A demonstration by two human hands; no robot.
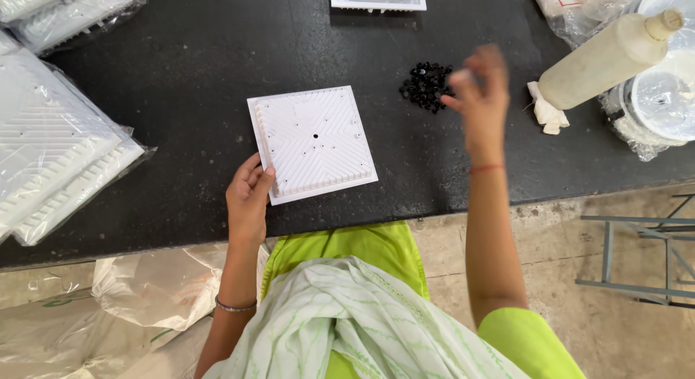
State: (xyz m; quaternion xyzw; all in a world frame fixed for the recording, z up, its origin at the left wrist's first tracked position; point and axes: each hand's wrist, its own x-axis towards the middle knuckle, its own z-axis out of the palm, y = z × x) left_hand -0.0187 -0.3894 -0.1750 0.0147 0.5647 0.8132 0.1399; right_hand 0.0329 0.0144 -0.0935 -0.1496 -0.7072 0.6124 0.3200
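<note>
Two hands busy: left hand [248, 198] pinching the lower-left corner of the white square ribbed plastic panel [313, 143] lying flat on the black table [181, 75], right hand [478, 97] raised, blurred, grip unreadable, beside the pile of small black pieces [427, 84], which a careless brush could scatter.

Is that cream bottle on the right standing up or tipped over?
Tipped: the cream bottle leans diagonally, its capped neck pointing up-right over the clear plastic container, its base near the white rag.
</note>
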